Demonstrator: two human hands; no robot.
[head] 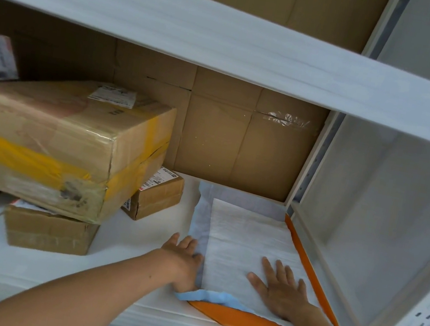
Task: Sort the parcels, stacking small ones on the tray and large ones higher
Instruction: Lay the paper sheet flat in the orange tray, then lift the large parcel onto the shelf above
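On the orange tray [246, 322] lies a flat white soft parcel [247, 234], with a pale blue one [200, 217] under it. The right hand [279, 289] presses flat on the white parcel, fingers spread. The left hand [183, 260] rests against the stack's left edge, fingers straight and together. Left of the tray, on the same shelf [135, 249], sit a small cardboard box [159, 196] and a large yellow-taped box [62, 141].

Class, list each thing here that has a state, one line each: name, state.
Left hand, open, touching the blue mailer's edge.
Right hand, open, flat on the white mailer.
White mailer, flat atop the blue mailer.
Orange tray, under both mailers.
Taped box, sealed, tilted atop a smaller box.
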